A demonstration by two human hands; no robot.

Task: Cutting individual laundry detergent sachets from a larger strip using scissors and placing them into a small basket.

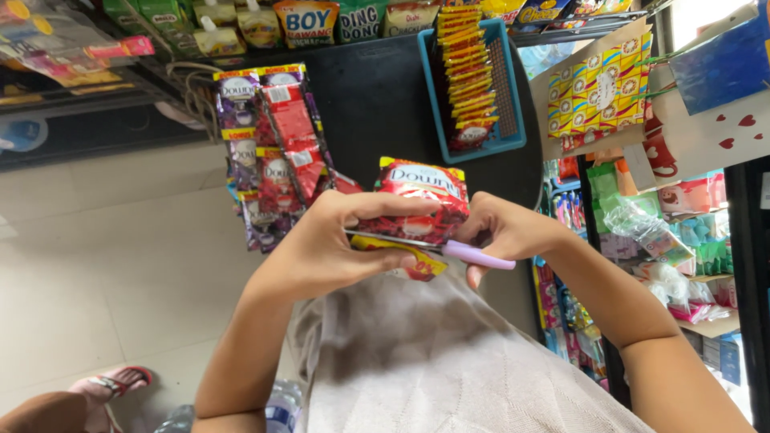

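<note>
A red sachet (421, 200) with a yellow top edge sits at the centre of the view, held in front of the person's chest. The left hand (325, 248) grips it from the side, fingers wrapped round. The right hand (501, 228) is closed on scissors (433, 247) with a lilac handle, blades across the sachet's lower edge. Behind, strips of purple and red sachets (269, 152) lie on the black surface (369, 96), beside a blue basket (509, 120) of red-and-yellow packets (468, 72).

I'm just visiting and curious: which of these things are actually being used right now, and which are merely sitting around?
In use:
left hand
right hand
red sachet
purple-handled scissors

Sitting around:
strips of sachets
blue basket of yellow-red packets
gift bags
</note>
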